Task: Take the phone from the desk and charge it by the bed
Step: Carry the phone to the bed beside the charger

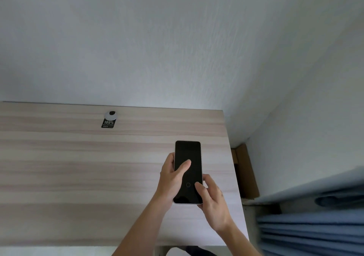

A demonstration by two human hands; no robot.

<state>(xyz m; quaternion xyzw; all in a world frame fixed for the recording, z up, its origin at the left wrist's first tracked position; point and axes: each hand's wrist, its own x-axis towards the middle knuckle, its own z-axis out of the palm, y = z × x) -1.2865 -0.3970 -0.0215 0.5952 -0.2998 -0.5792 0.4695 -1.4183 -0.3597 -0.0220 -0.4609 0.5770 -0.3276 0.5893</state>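
From the head view, I see the phone [188, 172] held in both hands over the right part of the desk [78, 167], its dark screen facing up and a faint ring showing low on the glass. My left hand [171, 183] wraps the phone's left edge, fingers curled behind it and the thumb lying across the screen, so that hand is clamped on the phone. My right hand [211, 198] cups the lower right corner from beneath, with the thumb resting on the screen near the ring; it too is closed on the phone, though more loosely. I cannot tell for certain whether the phone is fully lifted or its bottom edge touches the wood, but it looks raised. On the desk's far side sit a round cable cap [111, 115] and a black sticker [108, 123], well apart from the phone. Blue bedding [315, 226] shows at the right, beside the desk. I judge the pickup as done or nearly done. What is left is the larger share: carrying the phone to the bed, finding a charger, which I see nowhere here, and plugging it in.
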